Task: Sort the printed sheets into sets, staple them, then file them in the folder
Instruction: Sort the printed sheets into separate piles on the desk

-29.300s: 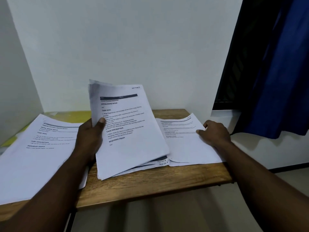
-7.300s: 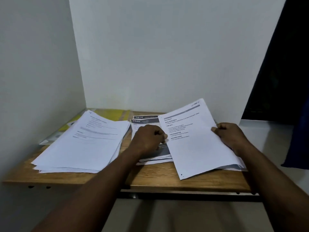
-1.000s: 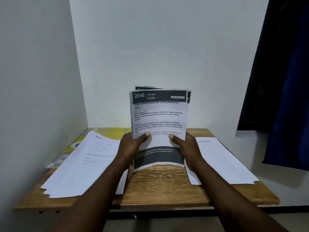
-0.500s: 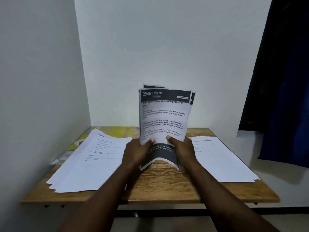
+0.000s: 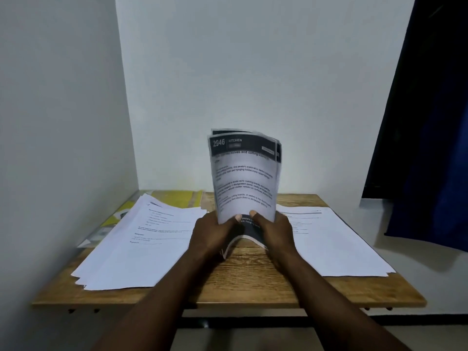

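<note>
While my left hand (image 5: 212, 234) and right hand (image 5: 274, 230) both grip the bottom of an upright sheaf of printed sheets (image 5: 244, 177), thumbs pressed on its front, it stands on the wooden table (image 5: 243, 287) between a left pile (image 5: 141, 244) and a right pile (image 5: 331, 241), with the yellow folder (image 5: 177, 198) at far left.

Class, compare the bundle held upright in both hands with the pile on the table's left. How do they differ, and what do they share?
The held bundle stands upright and bowed; the left pile lies flat. The held bundle's front sheet has a dark header band; the left pile's top sheet is white with small text. The left hand and right hand grip the held bundle; no hand touches the left pile. Both are printed paper.
</note>
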Demonstrator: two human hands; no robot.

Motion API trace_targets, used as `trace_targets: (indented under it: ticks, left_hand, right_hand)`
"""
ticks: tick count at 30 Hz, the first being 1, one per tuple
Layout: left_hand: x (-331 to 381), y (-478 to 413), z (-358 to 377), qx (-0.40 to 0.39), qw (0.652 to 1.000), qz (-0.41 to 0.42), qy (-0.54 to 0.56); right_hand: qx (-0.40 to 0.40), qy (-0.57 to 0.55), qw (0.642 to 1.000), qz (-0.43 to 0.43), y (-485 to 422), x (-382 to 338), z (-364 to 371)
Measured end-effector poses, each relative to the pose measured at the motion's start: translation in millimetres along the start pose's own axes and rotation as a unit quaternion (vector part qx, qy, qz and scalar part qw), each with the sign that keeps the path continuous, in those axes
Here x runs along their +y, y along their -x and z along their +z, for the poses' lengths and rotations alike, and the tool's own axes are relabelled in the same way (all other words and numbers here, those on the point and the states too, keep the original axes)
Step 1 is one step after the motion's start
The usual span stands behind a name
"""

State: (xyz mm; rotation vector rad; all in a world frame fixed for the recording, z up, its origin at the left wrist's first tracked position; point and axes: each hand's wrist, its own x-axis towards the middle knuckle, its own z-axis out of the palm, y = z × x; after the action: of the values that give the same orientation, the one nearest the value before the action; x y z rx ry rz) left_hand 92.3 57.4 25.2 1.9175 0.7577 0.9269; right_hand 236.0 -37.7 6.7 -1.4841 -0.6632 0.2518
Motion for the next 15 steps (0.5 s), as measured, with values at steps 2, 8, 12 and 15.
trace_targets:
  ticks: [2,8,12,15]
  left_hand:
    - [-10,2,5,0.005,1.000,-0.008,0.006]
    - [-13,-2,9,0.019,1.000,-0.020,0.006]
    - [-19,-1,15,0.025,0.999,0.007,-0.037]
    - [-18,7,17,0.068,0.997,0.036,-0.017]
  right_hand:
    - [0.001,0.023,1.000,0.006,4,9,2]
    - [0.030,0.050,0.998,0.004,2,14,-2]
    - [0.035,0.072,0.997,-0.001,3,18,-2]
    - [0.061,0.078,0.995,-0.024,6,15,-2]
